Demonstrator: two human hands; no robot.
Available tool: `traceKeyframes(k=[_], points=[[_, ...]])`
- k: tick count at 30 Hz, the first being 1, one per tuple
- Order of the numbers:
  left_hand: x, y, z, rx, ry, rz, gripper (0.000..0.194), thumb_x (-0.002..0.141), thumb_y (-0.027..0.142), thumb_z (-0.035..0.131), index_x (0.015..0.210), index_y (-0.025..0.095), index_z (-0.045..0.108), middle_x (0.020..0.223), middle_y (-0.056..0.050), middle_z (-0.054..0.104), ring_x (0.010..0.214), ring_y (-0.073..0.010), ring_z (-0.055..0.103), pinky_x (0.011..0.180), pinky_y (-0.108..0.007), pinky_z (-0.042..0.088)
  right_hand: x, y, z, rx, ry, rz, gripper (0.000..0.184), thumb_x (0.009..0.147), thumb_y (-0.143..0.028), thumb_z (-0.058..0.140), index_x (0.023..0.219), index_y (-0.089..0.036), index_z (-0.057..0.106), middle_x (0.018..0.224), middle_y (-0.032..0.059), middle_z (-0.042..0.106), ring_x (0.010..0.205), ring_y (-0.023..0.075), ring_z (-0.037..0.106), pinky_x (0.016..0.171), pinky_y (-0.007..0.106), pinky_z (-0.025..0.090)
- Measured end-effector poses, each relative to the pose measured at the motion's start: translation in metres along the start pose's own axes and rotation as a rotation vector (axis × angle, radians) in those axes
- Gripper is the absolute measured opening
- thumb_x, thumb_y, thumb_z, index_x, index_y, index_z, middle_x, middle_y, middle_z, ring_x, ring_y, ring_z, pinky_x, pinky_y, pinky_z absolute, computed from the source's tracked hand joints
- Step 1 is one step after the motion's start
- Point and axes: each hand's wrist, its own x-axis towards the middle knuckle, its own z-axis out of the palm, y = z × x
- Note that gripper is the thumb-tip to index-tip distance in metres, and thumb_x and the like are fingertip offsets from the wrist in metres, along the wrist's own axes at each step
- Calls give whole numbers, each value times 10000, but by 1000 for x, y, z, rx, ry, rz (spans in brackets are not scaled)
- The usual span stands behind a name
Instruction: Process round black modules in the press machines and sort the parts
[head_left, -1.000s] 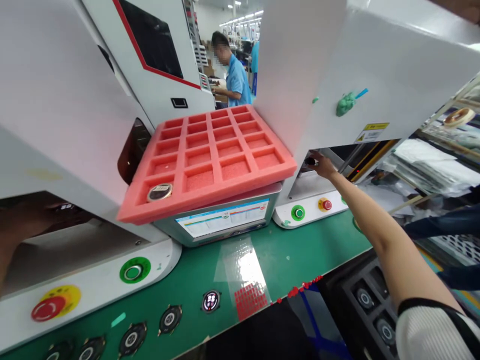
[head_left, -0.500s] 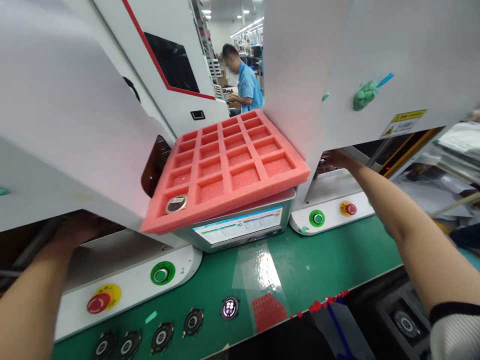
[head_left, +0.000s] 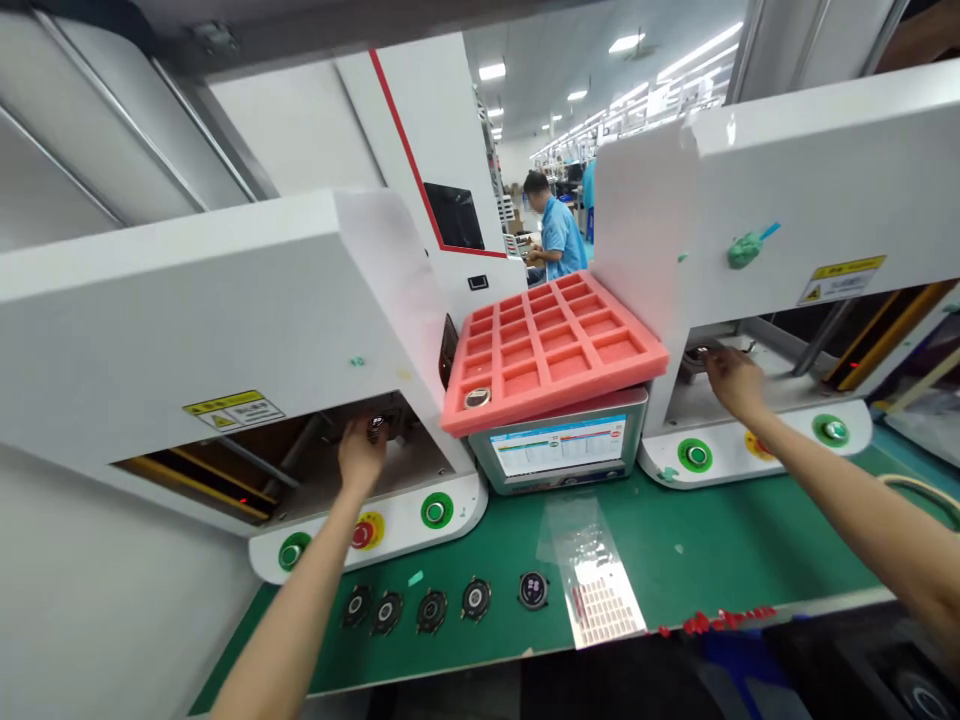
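Observation:
Inside the opening of the left white press, my left hand has its fingers closed round the edge of a round smartwatch body with a lit face. My right hand reaches into the right press, fingers bent onto another smartwatch body at a dark fixture; its far side is hidden. Below on the green bench, several dark watch bodies lie back up in a row. Beside them a watch body shows a lit face.
A pink foam tray with one round piece in it rests tilted on a screen unit. Green buttons and a red stop button line the press fronts. A clear sheet of stickers lies on the bench. A co-worker sits beyond.
The view has tilted up and swung left, showing more of both presses. My hands, mostly hidden inside the presses before, now show at their openings.

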Motion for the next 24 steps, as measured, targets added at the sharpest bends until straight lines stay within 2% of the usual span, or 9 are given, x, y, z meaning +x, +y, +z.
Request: traceKeyframes(k=[1,3,6,8,9,12,16,20,24], points=[[-27,7,0,-14,25,3,306,945,349,461,993,88,613,982,-137,647,891,-230,627,828,-441,520,-26,-13,4,-16,-35,5,248,973,-348,513,1118,-173,612,1122,72,629,942,161,632,807,339,558],[-93,28,1,-68,-2,28,337,960,324,364,970,103,619,981,-155,654,918,-241,624,848,-438,510,-83,-44,23,-74,-211,42,203,962,-361,532,1054,-220,645,1111,46,639,925,160,633,786,287,551],[-189,74,8,-220,-311,147,274,930,300,435,818,183,656,837,-67,694,817,-178,654,798,-316,542,-154,-98,68,-162,-536,86,301,941,-363,572,1148,-146,594,1093,76,637,919,175,642,779,356,567],[-232,102,16,-300,-509,198,160,855,292,574,934,224,695,1008,-53,718,974,-200,654,894,-337,539,-176,-126,100,-222,-686,130,309,943,-359,569,1165,-146,589,1124,85,631,958,189,639,807,378,563],[-246,112,20,-322,-576,195,230,817,269,618,1034,235,690,1129,-63,698,1071,-229,628,952,-385,522,-180,-137,113,-247,-739,149,314,943,-358,570,1176,-149,586,1145,89,626,978,194,635,825,387,560],[-265,124,30,-366,-689,114,421,789,171,614,1205,232,636,1342,-105,593,1241,-298,525,1055,-533,433,-173,-155,137,-301,-838,202,332,937,-358,578,1197,-151,578,1185,93,611,1014,202,627,861,407,550],[-262,120,35,-492,-758,-51,352,812,109,553,1116,232,682,1300,-93,626,1252,-273,517,1101,-532,386,-157,-163,138,-307,-878,271,340,935,-359,581,1204,-149,575,1197,96,607,1028,207,624,873,415,546],[-255,121,31,-689,-713,-316,300,800,200,633,1095,190,688,1254,-126,650,1245,-287,537,1128,-545,346,-151,-173,121,-197,-834,313,338,937,-358,579,1207,-156,573,1201,93,605,1026,205,624,868,413,548],[-257,134,12,-977,-641,-631,416,886,431,544,1136,119,658,1203,-194,668,1096,-285,658,1009,-504,490,-168,-197,83,13,-733,299,259,958,-361,542,1057,-137,625,1004,56,661,869,159,649,794,357,558]])
